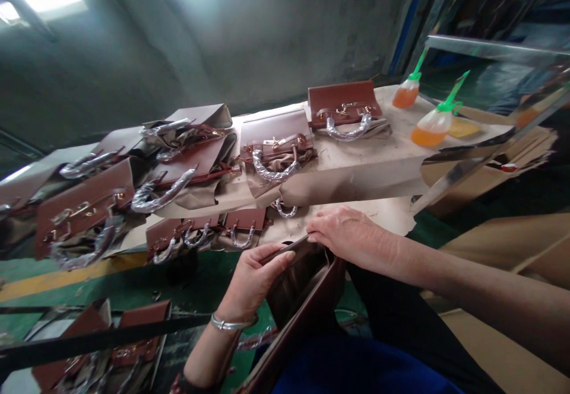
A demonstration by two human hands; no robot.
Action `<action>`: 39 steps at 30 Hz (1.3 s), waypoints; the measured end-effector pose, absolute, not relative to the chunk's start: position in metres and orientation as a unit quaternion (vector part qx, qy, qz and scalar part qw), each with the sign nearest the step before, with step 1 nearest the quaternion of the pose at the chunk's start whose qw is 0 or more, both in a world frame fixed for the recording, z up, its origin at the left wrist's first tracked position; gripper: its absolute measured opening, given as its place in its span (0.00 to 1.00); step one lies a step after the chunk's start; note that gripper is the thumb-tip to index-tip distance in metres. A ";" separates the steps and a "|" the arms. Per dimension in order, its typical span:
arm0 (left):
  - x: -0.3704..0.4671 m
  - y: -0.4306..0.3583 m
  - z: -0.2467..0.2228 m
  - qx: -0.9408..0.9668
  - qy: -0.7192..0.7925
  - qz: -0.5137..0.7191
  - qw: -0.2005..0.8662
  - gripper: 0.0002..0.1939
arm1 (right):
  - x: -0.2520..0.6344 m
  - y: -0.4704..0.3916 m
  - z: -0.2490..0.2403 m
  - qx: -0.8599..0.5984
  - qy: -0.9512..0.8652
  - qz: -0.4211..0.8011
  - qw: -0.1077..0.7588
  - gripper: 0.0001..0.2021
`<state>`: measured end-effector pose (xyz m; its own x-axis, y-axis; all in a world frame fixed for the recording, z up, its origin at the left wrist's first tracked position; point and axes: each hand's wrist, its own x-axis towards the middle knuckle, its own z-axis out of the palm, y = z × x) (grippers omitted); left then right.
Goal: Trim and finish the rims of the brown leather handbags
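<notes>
Papered shelves (351,152) carry brown bags (342,98); left hand (255,275) and right hand (350,234) pinch an open brown bag (314,314).

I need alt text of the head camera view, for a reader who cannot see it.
A person's left hand and right hand hold an edge of an open brown bag. Beyond, similar bags with wrapped handles lie on a table; two bottles of orange liquid sit at right.

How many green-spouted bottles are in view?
2, both toward the right end of the upper shelf: the far bottle near its back edge, the near bottle closer to the camera. Neither is hidden.
</notes>
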<state>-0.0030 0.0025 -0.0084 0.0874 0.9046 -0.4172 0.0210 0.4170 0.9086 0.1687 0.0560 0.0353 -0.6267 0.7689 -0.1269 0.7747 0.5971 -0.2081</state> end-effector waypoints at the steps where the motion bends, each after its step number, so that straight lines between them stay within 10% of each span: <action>1: -0.004 0.003 -0.007 0.411 0.574 0.349 0.616 0.14 | 0.168 0.056 0.035 0.432 0.894 -0.116 0.010 0.08; 13: 0.003 0.040 0.028 0.706 0.453 0.069 0.540 0.11 | 0.159 0.055 0.026 0.403 0.906 -0.119 -0.050 0.05; 31: -0.004 0.042 0.026 0.696 0.533 0.102 0.470 0.10 | 0.181 -0.026 0.015 0.235 0.909 -0.068 -0.338 0.14; 39: -0.008 0.041 0.059 0.715 0.527 0.037 0.458 0.10 | 0.220 -0.035 0.042 0.264 0.957 -0.087 -0.078 0.12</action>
<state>-0.0083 0.0405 0.0587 0.4423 0.7875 -0.4291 0.7196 -0.0260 0.6939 0.2202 -0.0349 0.0423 -0.8480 0.5199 0.1026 0.4929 0.8449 -0.2081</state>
